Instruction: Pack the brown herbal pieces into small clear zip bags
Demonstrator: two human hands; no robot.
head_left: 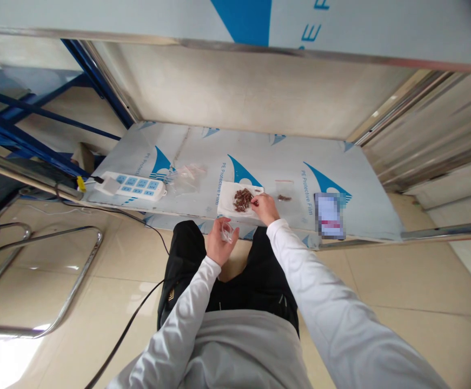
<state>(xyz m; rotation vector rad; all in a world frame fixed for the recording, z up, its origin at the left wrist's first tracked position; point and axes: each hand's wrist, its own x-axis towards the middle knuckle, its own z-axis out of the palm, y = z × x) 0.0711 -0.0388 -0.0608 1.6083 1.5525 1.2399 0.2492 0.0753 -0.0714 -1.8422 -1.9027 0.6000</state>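
In the head view, grasping a small crumpled clear plastic bag (227, 233) with the left hand (219, 243), by the near edge of a grey film-covered table (365, 194). Holding the right hand (264, 208), fingers bunched, at the right side of small brown cylindrical pieces (241, 200), heaped on a flat white rectangular tray (225, 199); cannot tell whether pinching any. Just right, showing similar pieces inside a flat clear zip bag (284, 187).

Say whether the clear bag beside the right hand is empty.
Not empty: brown pieces show through the clear bag along its near edge.
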